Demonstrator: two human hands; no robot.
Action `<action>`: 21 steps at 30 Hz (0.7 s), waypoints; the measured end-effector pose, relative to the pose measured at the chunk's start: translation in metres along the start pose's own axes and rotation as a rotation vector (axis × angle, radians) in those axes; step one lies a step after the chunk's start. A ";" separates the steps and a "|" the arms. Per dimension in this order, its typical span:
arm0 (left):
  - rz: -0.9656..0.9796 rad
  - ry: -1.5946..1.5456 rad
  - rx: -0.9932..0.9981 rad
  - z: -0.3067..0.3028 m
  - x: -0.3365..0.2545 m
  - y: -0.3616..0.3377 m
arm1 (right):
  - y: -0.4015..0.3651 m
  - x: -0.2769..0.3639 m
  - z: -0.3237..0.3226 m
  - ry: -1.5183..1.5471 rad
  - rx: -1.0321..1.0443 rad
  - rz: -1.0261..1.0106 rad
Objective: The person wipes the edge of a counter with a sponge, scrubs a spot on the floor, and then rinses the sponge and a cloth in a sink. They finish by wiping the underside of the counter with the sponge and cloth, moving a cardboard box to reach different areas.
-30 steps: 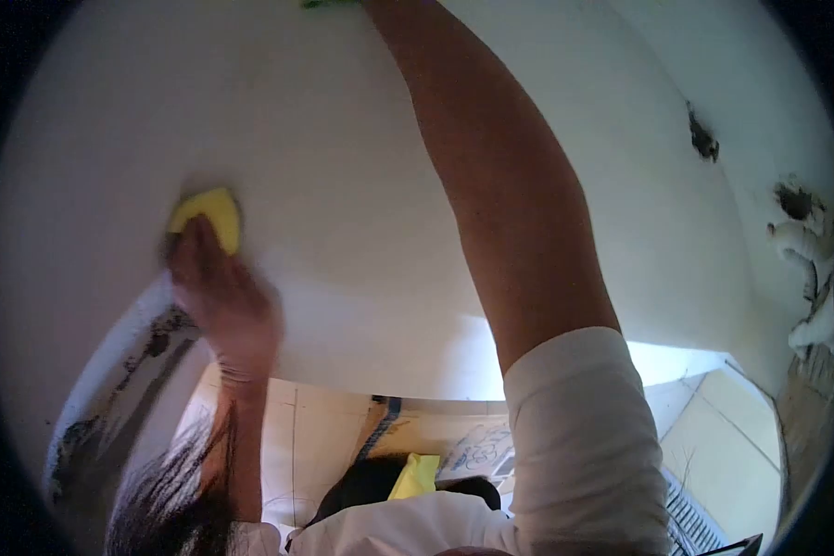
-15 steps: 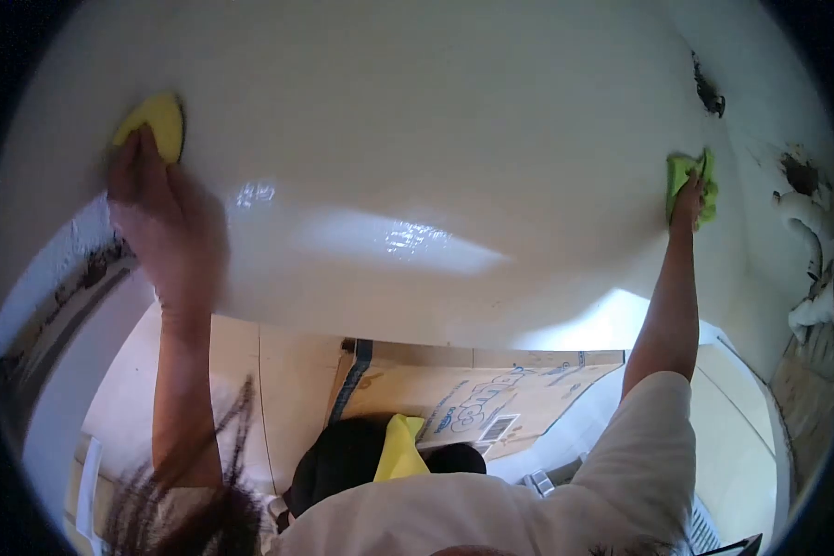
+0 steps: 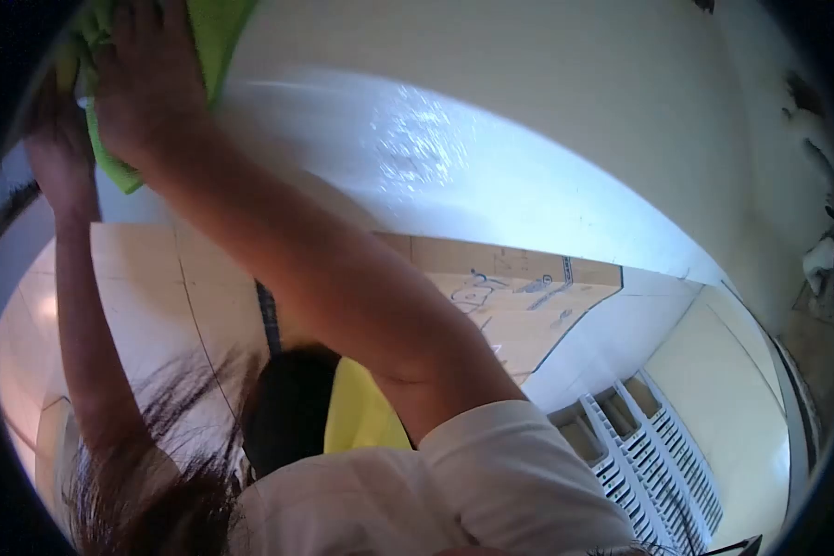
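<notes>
My right hand (image 3: pixel 148 97) presses a green cloth (image 3: pixel 215 42) against the pale, glossy curved surface (image 3: pixel 547 83) at the upper left. Right beside it, my left hand (image 3: pixel 60 153) is raised at the far left edge, its fingertips partly hidden in shadow and by the cloth. A bit of a yellow sponge (image 3: pixel 67 67) shows at those fingertips. My right forearm reaches across the view below a bright, wet-looking streak on the surface.
Below the surface lies a cardboard box (image 3: pixel 537 320) with blue print. Yellow material (image 3: pixel 361 412) hangs by dark clothing at my body. Grey slatted plastic racks (image 3: pixel 663 454) stand at the lower right. A dark damaged patch (image 3: pixel 803 94) and pale piping are at the far right.
My right hand has moved with the green cloth from the far right to the upper left, beside my left hand. The view has shifted, and more of the grey racks shows.
</notes>
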State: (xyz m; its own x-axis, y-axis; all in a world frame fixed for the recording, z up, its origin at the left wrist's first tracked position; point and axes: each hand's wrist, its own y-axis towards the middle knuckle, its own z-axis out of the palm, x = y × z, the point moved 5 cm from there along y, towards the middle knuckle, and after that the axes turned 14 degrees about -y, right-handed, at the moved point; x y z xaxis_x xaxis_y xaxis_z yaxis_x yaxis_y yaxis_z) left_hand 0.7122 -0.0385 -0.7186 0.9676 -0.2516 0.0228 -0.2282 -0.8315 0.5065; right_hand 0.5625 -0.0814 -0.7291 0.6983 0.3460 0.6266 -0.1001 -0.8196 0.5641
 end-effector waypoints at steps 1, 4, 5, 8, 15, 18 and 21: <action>0.090 0.126 0.066 0.007 0.012 -0.008 | -0.008 0.002 -0.020 0.018 -0.191 -0.059; 0.108 0.286 0.253 0.036 0.074 -0.045 | -0.024 -0.083 -0.099 -0.317 0.554 -0.268; 0.119 0.299 0.271 0.033 0.049 -0.038 | -0.019 -0.116 -0.152 -0.343 0.314 -0.300; -0.080 -0.284 0.105 0.020 -0.058 -0.012 | -0.003 -0.248 -0.289 -0.666 0.521 -0.116; -0.556 -1.594 0.544 0.050 -0.530 0.053 | -0.016 -0.639 -0.600 -0.372 0.545 0.446; 0.119 -0.864 0.618 0.033 -0.578 0.091 | -0.012 -0.607 -0.582 -0.900 0.424 0.176; -0.274 -1.007 0.249 0.057 -0.540 0.076 | -0.038 -0.556 -0.529 -1.355 0.495 -0.493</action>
State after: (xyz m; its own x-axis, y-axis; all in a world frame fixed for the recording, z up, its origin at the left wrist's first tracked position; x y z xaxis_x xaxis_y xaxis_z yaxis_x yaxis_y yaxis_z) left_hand 0.1667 0.0063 -0.7415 0.4802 -0.2390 -0.8440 -0.1422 -0.9707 0.1939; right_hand -0.1970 -0.0015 -0.8143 0.7209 0.1816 -0.6689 0.3776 -0.9122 0.1593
